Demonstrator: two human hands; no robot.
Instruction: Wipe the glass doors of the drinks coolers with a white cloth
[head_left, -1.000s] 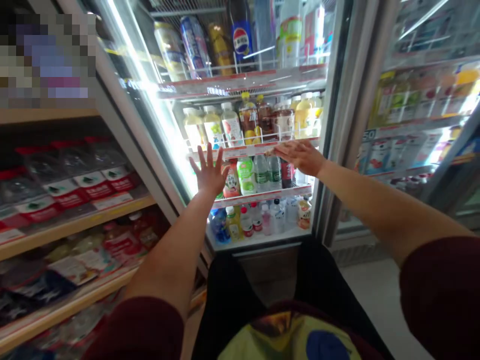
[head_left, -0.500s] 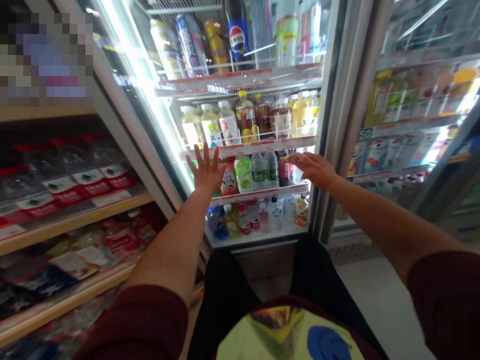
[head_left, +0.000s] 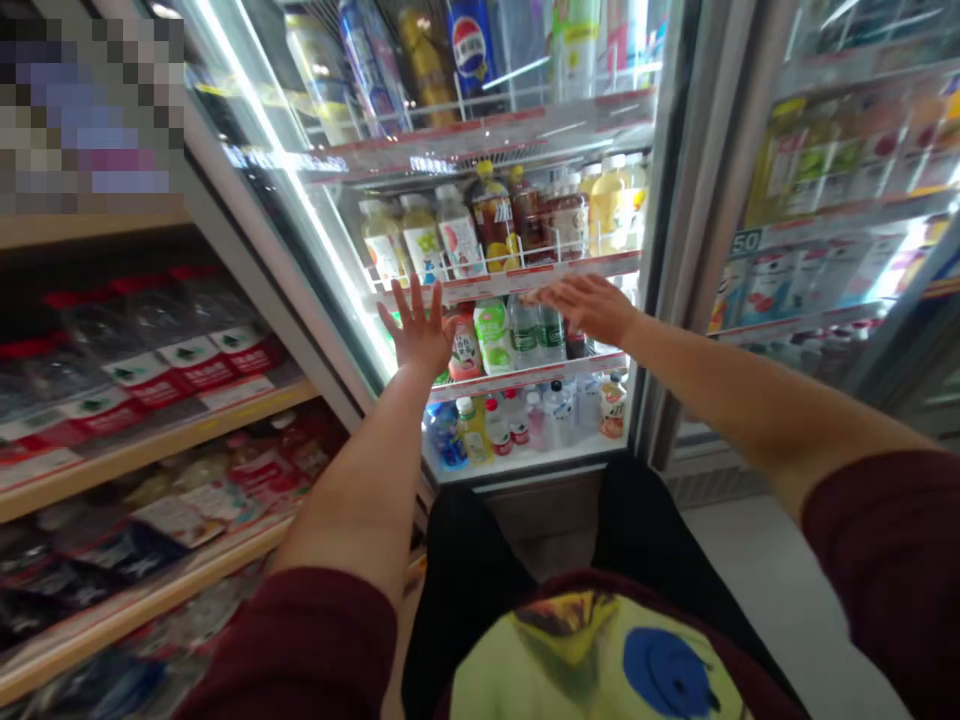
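Observation:
My left hand (head_left: 420,330) is raised in front of the lit drinks fridge, its fingers spread and nothing in them. Behind it are a bottle with a red and white label (head_left: 465,345) and the left end of a shelf edge. My right hand (head_left: 591,308) reaches in from the right, palm down, fingers stretched out and holding nothing visible. It covers part of the clear bottles with green labels (head_left: 551,335) and a dark bottle. A green and white bottle (head_left: 493,335) stands between the hands. Whether either hand touches glass or a shelf, I cannot tell.
Tea and juice bottles (head_left: 495,215) fill the shelf above; small bottles (head_left: 559,410) stand on the bottom one. To the left, wooden-edged shelves (head_left: 172,445) hold red-capped bottles (head_left: 157,330) and packets. Another glass-fronted fridge (head_left: 825,215) is on the right.
My right hand has moved left and slightly up, nearer my left hand. The left hand stays spread, in nearly the same place. The view has shifted a little.

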